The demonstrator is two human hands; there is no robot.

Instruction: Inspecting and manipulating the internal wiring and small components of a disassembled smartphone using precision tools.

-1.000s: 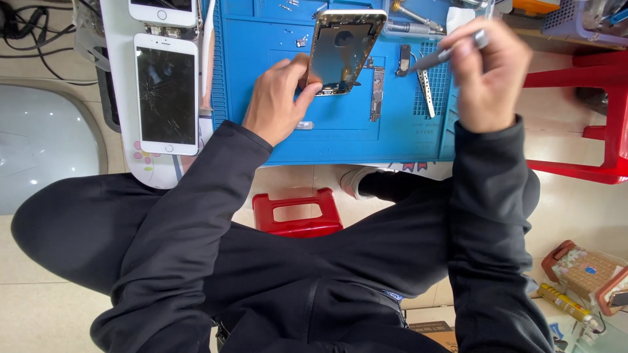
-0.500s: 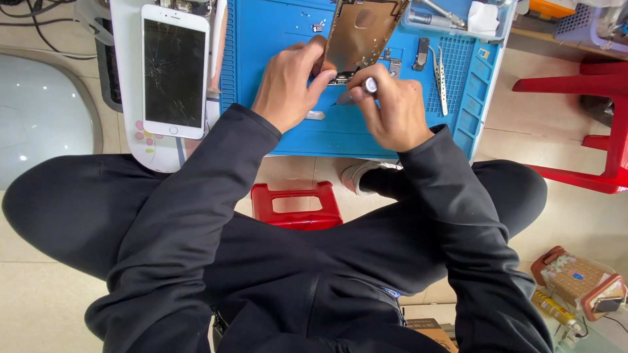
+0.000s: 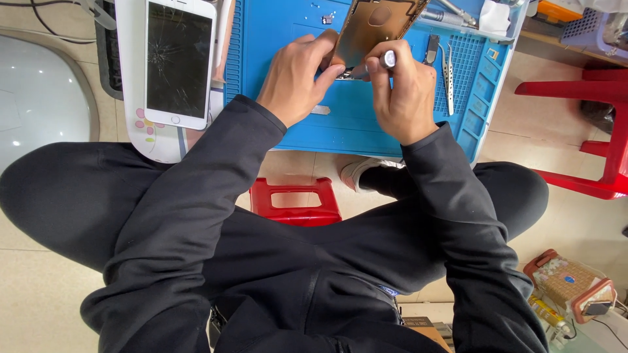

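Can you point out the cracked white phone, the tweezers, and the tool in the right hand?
Cracked white phone (image 3: 178,60), head view, middle of its dark screen.
Tweezers (image 3: 448,70), head view, mid-length of the metal arms.
Tool (image 3: 388,59), head view, rounded silver end above the fingers.

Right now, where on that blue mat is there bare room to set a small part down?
The blue mat is bare between its left edge and the left hand, and along its near edge below both hands. It is crowded around the phone housing, the right hand and the tweezers.

Matt metal phone housing, glossy cracked-glass phone, matt blue rubbery mat
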